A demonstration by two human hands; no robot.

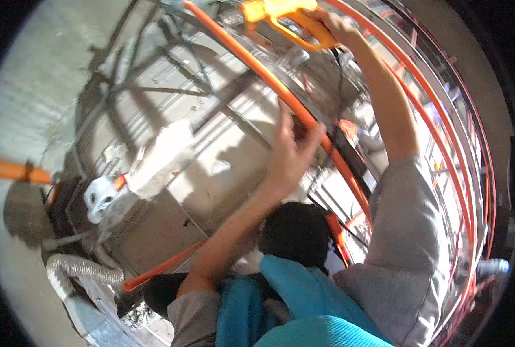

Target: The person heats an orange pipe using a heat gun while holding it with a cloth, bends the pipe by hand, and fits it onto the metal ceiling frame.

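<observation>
My right hand [333, 28], raised at the top, is wrapped around the looped handle of a yellow-orange tool [292, 26]. The front of that tool runs past the upper edge of view, and its exact kind cannot be made out. A long orange pipe [260, 70] slants down from the upper middle toward my right sleeve. Close against this pipe is my left hand [292, 153], slightly blurred, its fingers spread apart and one fingertip overlapping the pipe. Whether it presses on the pipe is unclear.
Several orange pipes [428, 107] curve along the right side. Dark metal framing [136, 89] stands at the left. A silver flexible duct [89, 267] bends at lower left, near a loose orange pipe piece [165, 267]. A white plastic item [100, 198] lies at left.
</observation>
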